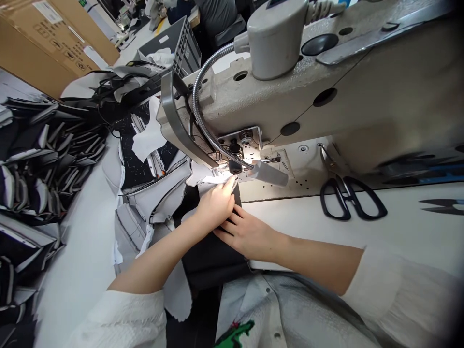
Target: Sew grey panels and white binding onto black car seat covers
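Note:
My left hand (216,204) is closed, its fingertips pinching the edge of a fabric piece close to the needle area of a sewing machine (224,116). Just behind it, my right hand (250,234) lies with fingers stretched out on the black fabric (213,261), its fingertips partly under the left hand. Grey-white backed fabric (155,193) spreads to the left of my hands, joined in folds. A small lamp (270,174) on a flexible metal neck lights the stitching spot. What exactly sits under the presser foot is hidden by my fingers.
Black-handled scissors (350,198) lie on the machine bed at right, with dark pointed blades (444,206) farther right. Stacks of black and white pieces (47,164) fill the left side. A grey crate (181,48) and a cardboard box (54,43) stand behind.

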`<action>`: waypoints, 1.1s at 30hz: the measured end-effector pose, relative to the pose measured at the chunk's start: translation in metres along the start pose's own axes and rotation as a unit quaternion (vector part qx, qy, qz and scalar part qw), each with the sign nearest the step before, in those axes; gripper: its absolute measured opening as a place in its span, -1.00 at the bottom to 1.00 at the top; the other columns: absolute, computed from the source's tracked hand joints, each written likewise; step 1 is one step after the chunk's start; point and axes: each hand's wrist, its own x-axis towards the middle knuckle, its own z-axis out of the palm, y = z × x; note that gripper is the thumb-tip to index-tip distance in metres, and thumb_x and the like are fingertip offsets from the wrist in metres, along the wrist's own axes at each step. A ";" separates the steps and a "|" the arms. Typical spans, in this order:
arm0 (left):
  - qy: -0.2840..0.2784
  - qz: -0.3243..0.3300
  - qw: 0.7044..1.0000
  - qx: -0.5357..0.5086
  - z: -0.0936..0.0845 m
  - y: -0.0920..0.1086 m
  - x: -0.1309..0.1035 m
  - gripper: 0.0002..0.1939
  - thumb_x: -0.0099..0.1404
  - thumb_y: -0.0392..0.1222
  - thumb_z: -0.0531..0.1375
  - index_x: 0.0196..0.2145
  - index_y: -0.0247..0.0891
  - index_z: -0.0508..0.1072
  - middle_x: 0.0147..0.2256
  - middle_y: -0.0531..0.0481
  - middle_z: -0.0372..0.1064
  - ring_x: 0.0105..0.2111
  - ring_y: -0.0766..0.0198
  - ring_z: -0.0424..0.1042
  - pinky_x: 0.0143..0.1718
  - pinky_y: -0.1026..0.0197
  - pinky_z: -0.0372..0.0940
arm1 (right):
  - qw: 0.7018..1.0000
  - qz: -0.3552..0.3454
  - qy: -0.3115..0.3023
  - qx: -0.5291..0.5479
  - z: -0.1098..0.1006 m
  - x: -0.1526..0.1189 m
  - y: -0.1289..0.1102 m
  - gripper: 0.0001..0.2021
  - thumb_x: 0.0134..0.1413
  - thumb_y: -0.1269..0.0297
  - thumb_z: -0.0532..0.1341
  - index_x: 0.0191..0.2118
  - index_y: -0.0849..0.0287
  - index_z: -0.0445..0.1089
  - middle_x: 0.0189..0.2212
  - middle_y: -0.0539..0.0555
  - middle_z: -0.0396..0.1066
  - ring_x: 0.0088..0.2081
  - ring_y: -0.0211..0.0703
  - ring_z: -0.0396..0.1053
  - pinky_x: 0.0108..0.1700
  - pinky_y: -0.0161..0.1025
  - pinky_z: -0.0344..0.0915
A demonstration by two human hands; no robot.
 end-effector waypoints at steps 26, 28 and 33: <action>0.088 0.054 0.995 -0.001 0.012 -0.003 0.012 -0.56 0.33 -0.34 -0.08 0.14 -0.26 0.25 -0.25 -0.16 0.43 -0.26 0.09 0.47 -0.27 0.17 0.35 | 0.997 -0.014 -0.009 0.077 -0.008 0.001 0.013 -0.48 -0.06 0.44 0.14 0.11 0.23 0.26 -0.02 0.23 0.33 0.06 0.12 0.20 0.10 0.12 0.14; 0.113 0.048 0.992 0.003 0.012 -0.002 0.009 -0.56 0.35 -0.32 -0.10 0.14 -0.20 0.25 -0.25 -0.14 0.43 -0.25 0.10 0.46 -0.30 0.18 0.33 | 0.993 -0.060 0.052 0.086 -0.016 -0.001 0.021 -0.59 0.00 0.50 0.06 0.01 0.21 0.33 -0.10 0.18 0.39 -0.06 -0.03 0.31 -0.02 -0.05 0.27; 0.127 0.061 0.990 -0.013 0.017 -0.006 0.012 -0.57 0.32 -0.25 -0.02 0.12 -0.11 0.27 -0.24 -0.09 0.43 -0.26 0.11 0.46 -0.35 0.20 0.35 | 0.978 0.055 0.186 0.077 -0.029 -0.008 0.047 -0.68 0.13 0.55 -0.07 -0.19 0.14 0.38 -0.40 0.04 0.43 -0.43 -0.21 0.35 -0.41 -0.26 0.26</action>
